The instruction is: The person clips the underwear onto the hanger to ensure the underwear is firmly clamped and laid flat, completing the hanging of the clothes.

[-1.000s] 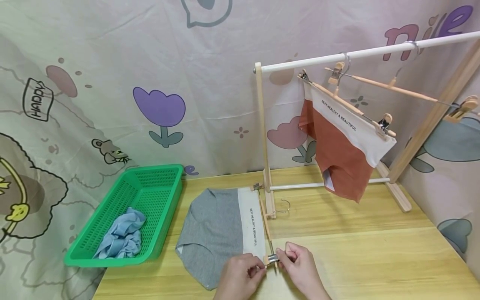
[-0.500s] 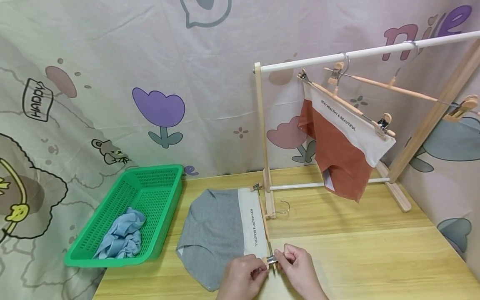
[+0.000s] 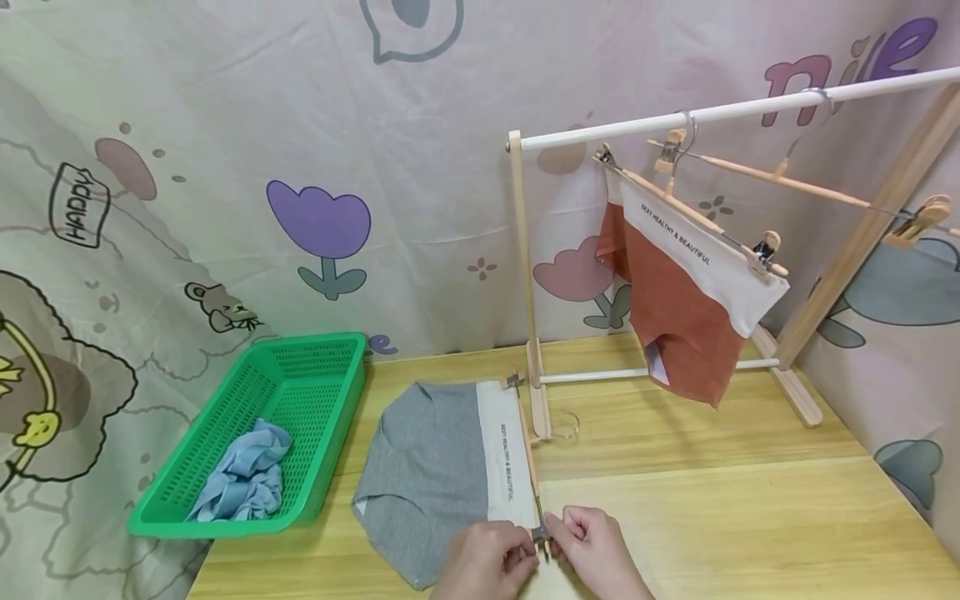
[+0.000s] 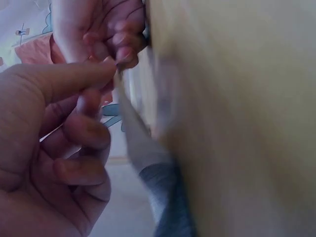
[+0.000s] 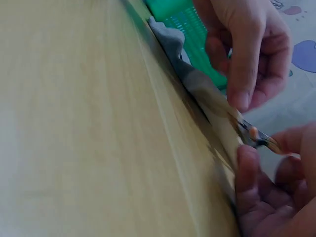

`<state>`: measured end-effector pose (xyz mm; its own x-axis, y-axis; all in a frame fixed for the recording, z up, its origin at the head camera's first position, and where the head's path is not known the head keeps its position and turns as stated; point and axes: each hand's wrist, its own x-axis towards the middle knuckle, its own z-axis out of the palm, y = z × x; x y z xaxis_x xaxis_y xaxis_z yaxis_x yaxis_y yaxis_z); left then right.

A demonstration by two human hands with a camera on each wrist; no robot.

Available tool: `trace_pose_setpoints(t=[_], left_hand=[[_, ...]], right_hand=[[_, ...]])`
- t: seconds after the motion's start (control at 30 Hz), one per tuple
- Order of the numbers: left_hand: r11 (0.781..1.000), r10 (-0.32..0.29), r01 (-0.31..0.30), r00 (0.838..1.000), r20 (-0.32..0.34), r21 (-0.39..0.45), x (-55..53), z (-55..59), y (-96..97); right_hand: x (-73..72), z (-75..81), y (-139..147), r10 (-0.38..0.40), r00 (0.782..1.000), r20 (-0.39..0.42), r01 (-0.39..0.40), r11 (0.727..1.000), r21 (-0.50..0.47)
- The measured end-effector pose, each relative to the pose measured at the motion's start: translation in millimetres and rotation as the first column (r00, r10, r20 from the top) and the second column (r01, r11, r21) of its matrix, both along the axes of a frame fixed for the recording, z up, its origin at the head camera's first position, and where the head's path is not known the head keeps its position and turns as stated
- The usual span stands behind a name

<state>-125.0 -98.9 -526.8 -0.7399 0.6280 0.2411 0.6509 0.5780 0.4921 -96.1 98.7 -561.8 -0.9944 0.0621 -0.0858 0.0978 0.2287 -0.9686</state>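
Note:
Grey underpants (image 3: pixel 427 475) with a white printed waistband (image 3: pixel 506 458) lie flat on the table, waistband to the right. Along the waistband runs a wooden clip hanger (image 3: pixel 531 467), its far clip (image 3: pixel 513 381) at the band's far corner. My left hand (image 3: pixel 483 562) pinches the near corner of the waistband between thumb and finger. Opposite it, my right hand (image 3: pixel 592 550) pinches the hanger's near clip (image 5: pixel 252 136) between thumb and fingers. In the right wrist view this clip sits at the waistband's edge; whether its jaws are closed on the cloth I cannot tell.
A green basket (image 3: pixel 348 408) with crumpled blue cloth (image 3: pixel 247 471) stands at the left. Behind on the right, a rack (image 3: pixel 600 133) bears rust-red underpants (image 3: pixel 675 308) on a clip hanger and another hanger (image 3: pixel 787 177). The grey garment's hanger hook (image 3: pixel 572 427) lies near the rack's foot.
Both hands and the near clip have shifted slightly toward the table's front edge. The clip has turned, showing less of its shiny metal face. The underpants have hardly moved.

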Motion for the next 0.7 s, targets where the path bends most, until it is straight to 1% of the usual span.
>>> trace_pose_setpoints(t=[0.07,0.13,0.23,0.3,0.37,0.43,0.5,0.53,0.6,0.67,0.7], left_hand=[[1.000,-0.020,0.021,0.999,0.044,-0.004,-4.4,5.3,-4.1],[0.999,-0.028,0.031,0.995,0.093,-0.024,-11.4,13.4,-8.4],[0.996,-0.020,0.034,0.986,0.163,-0.081,-27.7,27.7,-13.9],[0.993,-0.026,0.046,0.984,0.178,-0.112,-43.4,35.5,-16.1],[0.990,-0.028,0.053,0.983,0.182,-0.133,-64.7,39.9,-16.5],[0.987,-0.019,0.043,0.987,0.157,-0.154,-88.0,41.4,-14.6],[0.984,0.003,0.019,0.992,0.126,-0.175,-112.2,41.3,-10.2],[0.982,0.017,0.004,0.994,0.110,-0.189,-124.2,40.4,-7.2],[0.975,0.047,-0.031,0.997,0.067,-0.218,-145.4,39.2,0.2],[0.971,0.072,-0.064,0.997,0.030,-0.230,-165.8,37.8,8.4],[0.968,0.087,-0.081,0.996,0.015,-0.238,-175.7,36.1,12.6]], right_hand=[[-0.3,0.0,3,0.059,0.998,-0.012,-0.059,0.998,0.038],[-0.6,0.9,7,0.127,0.991,-0.030,-0.122,0.986,0.116],[-1.0,3.2,11,0.234,0.971,-0.053,-0.215,0.946,0.244],[-1.1,5.6,13,0.297,0.953,-0.056,-0.266,0.913,0.310],[-0.7,8.7,15,0.352,0.935,-0.029,-0.322,0.884,0.339],[-0.5,12.8,17,0.387,0.922,0.013,-0.364,0.857,0.365],[-1.7,18.4,21,0.403,0.915,0.031,-0.381,0.835,0.397],[-3.3,21.7,24,0.402,0.915,0.028,-0.376,0.827,0.417],[-9.8,30.8,28,0.373,0.928,-0.003,-0.328,0.818,0.472],[-22.4,43.1,33,0.327,0.944,-0.050,-0.257,0.820,0.511],[-30.9,49.7,34,0.298,0.953,-0.062,-0.225,0.826,0.517]])
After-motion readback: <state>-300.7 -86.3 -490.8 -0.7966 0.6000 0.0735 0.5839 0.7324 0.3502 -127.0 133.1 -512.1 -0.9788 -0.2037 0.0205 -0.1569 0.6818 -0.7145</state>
